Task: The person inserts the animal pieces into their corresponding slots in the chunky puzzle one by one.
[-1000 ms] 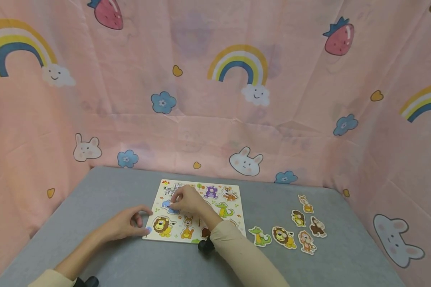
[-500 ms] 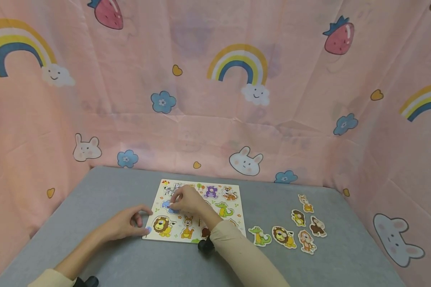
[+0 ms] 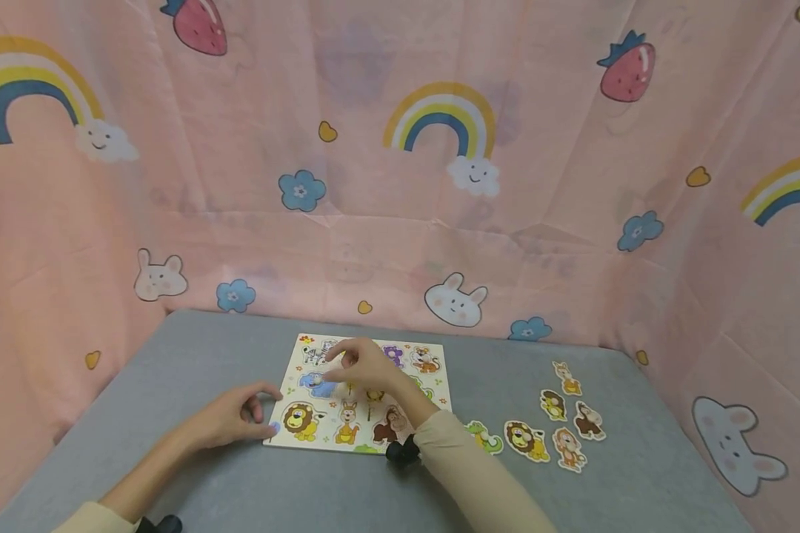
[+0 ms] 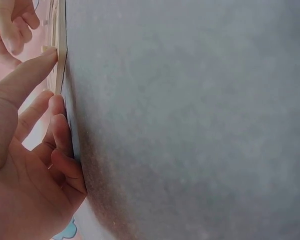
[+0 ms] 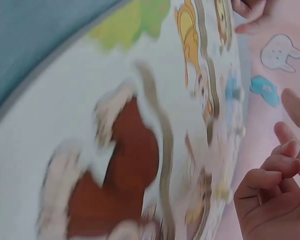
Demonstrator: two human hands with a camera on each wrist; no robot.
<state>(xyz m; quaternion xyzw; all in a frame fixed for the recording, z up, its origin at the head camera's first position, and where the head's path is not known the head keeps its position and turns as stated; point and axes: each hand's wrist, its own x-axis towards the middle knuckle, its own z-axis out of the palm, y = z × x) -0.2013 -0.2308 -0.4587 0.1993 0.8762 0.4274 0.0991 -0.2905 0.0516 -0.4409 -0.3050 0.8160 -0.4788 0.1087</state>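
A white animal puzzle board [image 3: 329, 431] lies on the grey table. My left hand [image 3: 230, 416] grips its left edge, thumb at the near corner and index finger farther up; in the left wrist view the thumb [image 4: 32, 70] presses on the board's edge. A blue elephant piece [image 3: 312, 383] sits in its place on the board. Just above and to the right of it hovers my right hand [image 3: 372, 368], thumb and index finger apart, holding nothing. The right hand hides part of the board's top row. The brown gorilla picture [image 5: 124, 165] shows large in the right wrist view.
Loose pieces lie right of the board: a crocodile [image 3: 485, 438] partly behind the right sleeve, a lion [image 3: 528, 442], a monkey [image 3: 570, 449], a gorilla [image 3: 590, 421], a small brown-and-yellow animal [image 3: 553, 406] and a kangaroo [image 3: 567, 378]. A pink patterned curtain [image 3: 387, 244] surrounds the table.
My right hand has let go of the elephant piece and lifted slightly up and to the right, uncovering the elephant and the gorilla picture. The left hand has stayed put.
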